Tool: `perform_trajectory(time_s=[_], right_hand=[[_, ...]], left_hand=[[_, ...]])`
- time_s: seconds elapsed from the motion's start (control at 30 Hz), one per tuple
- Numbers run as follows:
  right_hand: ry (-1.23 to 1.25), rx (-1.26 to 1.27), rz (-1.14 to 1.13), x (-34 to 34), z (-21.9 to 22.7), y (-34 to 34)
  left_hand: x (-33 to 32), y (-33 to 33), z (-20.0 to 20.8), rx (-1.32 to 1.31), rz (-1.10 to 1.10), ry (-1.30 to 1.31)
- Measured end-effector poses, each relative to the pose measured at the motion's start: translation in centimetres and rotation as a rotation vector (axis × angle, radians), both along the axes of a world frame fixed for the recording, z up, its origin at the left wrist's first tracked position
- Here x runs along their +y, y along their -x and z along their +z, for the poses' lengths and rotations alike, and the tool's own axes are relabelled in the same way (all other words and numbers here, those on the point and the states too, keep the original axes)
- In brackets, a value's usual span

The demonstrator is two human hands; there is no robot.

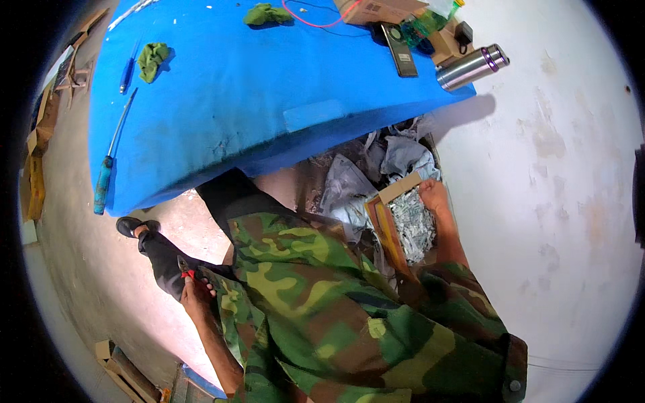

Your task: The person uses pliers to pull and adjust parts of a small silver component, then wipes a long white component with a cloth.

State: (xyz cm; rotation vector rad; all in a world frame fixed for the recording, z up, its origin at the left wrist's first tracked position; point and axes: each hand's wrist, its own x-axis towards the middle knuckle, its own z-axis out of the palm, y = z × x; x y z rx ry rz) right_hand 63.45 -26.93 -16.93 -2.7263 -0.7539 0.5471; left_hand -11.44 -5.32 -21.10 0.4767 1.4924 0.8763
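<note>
My left hand (196, 297) is closed around a pair of pliers with red handles (186, 272), their dark jaws pointing away from me, beside my dark trouser leg. Down on the right, below the table edge, my right hand (434, 195) has its fingers curled at the far right corner of an open cardboard box (386, 232). Many small silvery-grey pieces (413, 225) fill that box. What the right fingers pinch, if anything, is too small to make out.
A blue-covered table (222, 101) spans the front. On it lie two screwdrivers (104, 181), green cloths (153, 60), a phone (400, 50), a steel flask (470, 69) and a green bottle (423, 27). Grey plastic bags (346, 191) crowd beneath; a white wall (537, 201) stands right.
</note>
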Motion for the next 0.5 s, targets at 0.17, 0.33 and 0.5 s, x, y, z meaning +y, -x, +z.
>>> perform_trajectory(time_s=[0.17, 0.33, 0.5], right_hand=[[-0.114, -0.002, 0.065, -8.3, -4.2, -1.0], [0.245, -0.193, 0.102, -16.4, -5.5, -2.5], [0.337, -0.323, 0.115, -20.0, -8.1, -6.3]], left_hand=[[-0.1, 0.6, -0.8, -0.025, -0.029, 0.010], [0.1, 0.3, -0.2, -0.038, -0.069, 0.015], [-0.3, -0.4, 0.3, -0.072, -0.023, 0.036]])
